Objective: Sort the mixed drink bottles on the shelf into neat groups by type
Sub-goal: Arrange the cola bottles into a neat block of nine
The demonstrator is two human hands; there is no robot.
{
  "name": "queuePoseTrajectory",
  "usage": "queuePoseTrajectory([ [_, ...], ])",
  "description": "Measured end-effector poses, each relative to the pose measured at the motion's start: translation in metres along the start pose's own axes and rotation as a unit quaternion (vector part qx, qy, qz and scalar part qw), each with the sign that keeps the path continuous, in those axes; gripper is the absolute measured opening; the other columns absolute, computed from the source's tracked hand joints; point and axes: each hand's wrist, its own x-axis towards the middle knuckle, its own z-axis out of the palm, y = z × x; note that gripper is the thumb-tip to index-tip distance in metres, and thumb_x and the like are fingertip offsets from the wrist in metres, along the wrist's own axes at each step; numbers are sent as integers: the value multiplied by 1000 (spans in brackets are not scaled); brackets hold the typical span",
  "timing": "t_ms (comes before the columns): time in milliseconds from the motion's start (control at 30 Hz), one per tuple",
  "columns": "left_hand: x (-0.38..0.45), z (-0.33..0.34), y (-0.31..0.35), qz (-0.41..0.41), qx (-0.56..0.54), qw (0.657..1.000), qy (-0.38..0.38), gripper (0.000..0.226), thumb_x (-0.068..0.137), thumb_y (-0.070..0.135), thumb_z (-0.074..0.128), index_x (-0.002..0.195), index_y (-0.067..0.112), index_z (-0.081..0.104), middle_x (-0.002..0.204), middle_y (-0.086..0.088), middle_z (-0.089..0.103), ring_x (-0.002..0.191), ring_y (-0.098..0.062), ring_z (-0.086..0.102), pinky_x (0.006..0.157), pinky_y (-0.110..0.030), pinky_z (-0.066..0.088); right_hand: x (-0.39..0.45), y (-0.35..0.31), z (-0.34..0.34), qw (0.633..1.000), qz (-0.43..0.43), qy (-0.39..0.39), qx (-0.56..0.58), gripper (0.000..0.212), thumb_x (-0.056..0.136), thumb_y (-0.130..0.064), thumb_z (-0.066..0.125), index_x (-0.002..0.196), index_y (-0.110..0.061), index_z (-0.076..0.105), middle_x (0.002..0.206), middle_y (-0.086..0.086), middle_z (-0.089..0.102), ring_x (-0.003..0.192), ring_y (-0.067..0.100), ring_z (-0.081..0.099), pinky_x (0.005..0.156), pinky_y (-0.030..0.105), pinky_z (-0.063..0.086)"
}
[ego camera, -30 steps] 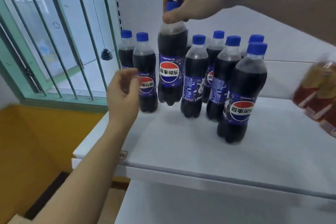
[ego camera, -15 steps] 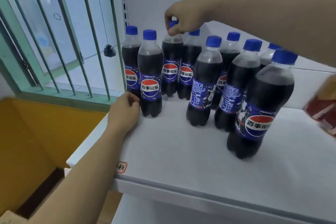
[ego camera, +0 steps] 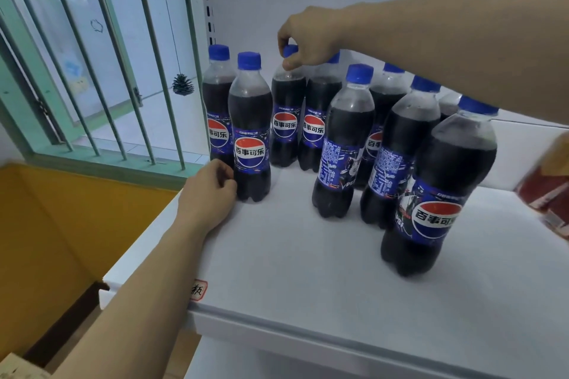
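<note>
Head view: white shelf (ego camera: 308, 271) against a white back wall, barred window (ego camera: 101, 55) with green frame at far left, yellow wall below it, a small pine cone (ego camera: 183, 84) hanging by the bars. Cola bottles with blue caps stand in a cluster on the shelf, far left to near right; nearest one (ego camera: 437, 194) at right, biggest in frame. Right hand (ego camera: 311, 37) reaches in from the right, fingers pinching the cap of a back-row bottle (ego camera: 287, 114) that stands on the shelf. Left hand (ego camera: 209, 194) rests on the shelf near its left edge, fingers curled, touching the base of the front-left bottle (ego camera: 250, 132); whether it actually grips it, cannot tell. Red-labelled package (ego camera: 551, 191) partly cut off at right edge. Small red-outlined sticker (ego camera: 198, 289) on the shelf's near lip.
</note>
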Motion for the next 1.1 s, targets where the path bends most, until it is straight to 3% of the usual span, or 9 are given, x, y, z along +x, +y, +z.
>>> queuePoseTrajectory([
  [167,1,1,-1,5,1,1000,-3,11,91,13,58,96,23,58,86,9,63,80,-13,58,65,-30,42,-6,9,-7,999,1,-50,11,61,93,-47,69,144,-23,46,125,6,62,100,29,62,97,47,52],
  [267,0,2,-1,7,2,1000,0,11,90,13,58,96,23,58,85,8,63,80,-16,58,67,-32,42,-14,18,-12,998,-3,-51,20,66,93,-49,68,149,-26,41,114,-2,57,96,24,60,93,40,46],
  [333,0,1,-1,8,3,1000,5,12,89,13,58,95,24,59,83,10,63,79,-17,58,67,-32,41,-19,26,-14,1000,-2,-26,2,63,95,-48,66,149,-26,41,114,-4,53,100,24,55,93,38,42],
  [467,-2,-1,0,7,-1,1000,0,13,89,13,57,96,24,59,87,7,65,81,-19,59,71,-34,45,-28,39,-12,998,36,-46,21,47,97,-53,61,134,-26,55,111,6,68,90,26,69,92,44,54],
  [633,-2,0,0,17,-3,1000,-5,13,91,11,58,98,23,58,87,9,63,77,-6,55,61,-22,38,-31,41,3,997,30,-15,72,19,93,-37,73,106,-23,71,85,-13,65,80,11,65,89,36,49],
  [700,-1,1,-1,17,-3,1000,-3,14,91,11,59,97,24,58,85,12,61,76,-5,55,60,-22,37,-29,42,3,995,39,-8,89,14,91,-31,76,102,-23,74,84,-12,67,74,5,64,84,33,51],
  [967,3,3,-4,16,6,1000,-6,17,89,12,59,97,27,56,85,15,59,80,-6,55,69,-32,42,-29,44,9,992,33,22,117,20,88,-29,80,106,-25,76,94,-2,73,71,-1,62,77,27,50],
  [1100,4,3,-6,15,8,1000,-12,19,89,10,59,97,28,55,86,15,60,79,-7,55,68,-32,42,-34,47,4,990,37,7,135,33,87,-32,81,116,-22,68,99,0,73,76,9,69,74,26,52],
])
